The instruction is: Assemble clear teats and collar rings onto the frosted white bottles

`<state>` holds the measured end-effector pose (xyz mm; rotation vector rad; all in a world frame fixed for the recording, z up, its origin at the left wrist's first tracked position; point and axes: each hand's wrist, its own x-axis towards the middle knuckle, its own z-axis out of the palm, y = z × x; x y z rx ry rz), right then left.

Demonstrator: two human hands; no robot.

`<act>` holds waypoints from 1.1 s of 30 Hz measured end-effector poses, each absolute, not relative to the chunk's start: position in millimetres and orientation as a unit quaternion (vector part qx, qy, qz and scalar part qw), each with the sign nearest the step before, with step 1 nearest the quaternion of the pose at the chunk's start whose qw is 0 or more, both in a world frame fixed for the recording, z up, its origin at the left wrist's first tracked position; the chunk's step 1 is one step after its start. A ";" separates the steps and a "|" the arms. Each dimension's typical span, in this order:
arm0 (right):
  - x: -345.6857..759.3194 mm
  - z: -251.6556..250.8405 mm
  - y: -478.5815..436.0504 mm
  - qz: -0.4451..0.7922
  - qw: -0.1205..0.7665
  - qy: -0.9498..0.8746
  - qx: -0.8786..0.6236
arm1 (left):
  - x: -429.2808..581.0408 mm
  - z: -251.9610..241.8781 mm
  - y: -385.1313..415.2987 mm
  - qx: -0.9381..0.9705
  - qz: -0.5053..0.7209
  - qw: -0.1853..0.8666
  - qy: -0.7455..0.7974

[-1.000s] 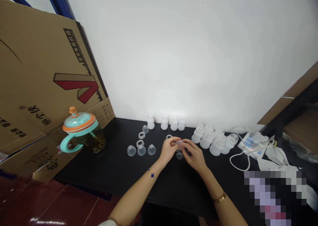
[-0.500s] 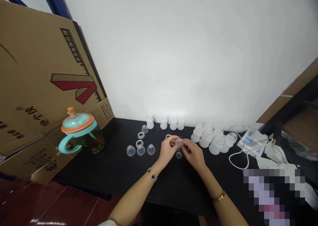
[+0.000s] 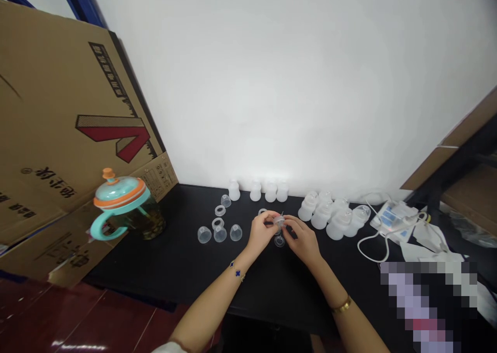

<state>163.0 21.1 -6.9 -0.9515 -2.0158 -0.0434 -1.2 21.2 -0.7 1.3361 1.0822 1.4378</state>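
Note:
My left hand (image 3: 261,232) and my right hand (image 3: 301,237) meet over the black table (image 3: 182,270), fingers pinched together on a small clear plastic part (image 3: 278,220) held between them. Another small clear piece (image 3: 278,241) lies on the table just below my hands. To the left lie several clear caps (image 3: 219,234) and white rings (image 3: 220,210). Four small white bottles (image 3: 258,190) stand in a row against the wall. A cluster of larger white bottles (image 3: 333,216) lies to the right of my hands.
A glass jug with a teal and orange lid (image 3: 123,208) stands at the left in front of a leaning cardboard box (image 3: 58,130). At the right are a white device with a cable (image 3: 392,221) and white packets (image 3: 427,239). The white wall (image 3: 291,84) closes the back.
My hands have stayed together on the small clear part, with only slight finger movement. The view has shifted a little.

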 end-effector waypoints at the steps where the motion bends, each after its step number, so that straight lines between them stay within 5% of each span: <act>1: 163.0 -6.2 20.9 -0.020 0.439 -0.814 -0.379 | -1.3 -0.8 21.3 0.535 0.577 0.440 0.432; 33: 163.8 -5.5 19.3 -0.088 0.455 -0.816 -0.344 | 0.3 2.8 18.9 0.528 0.577 0.456 0.425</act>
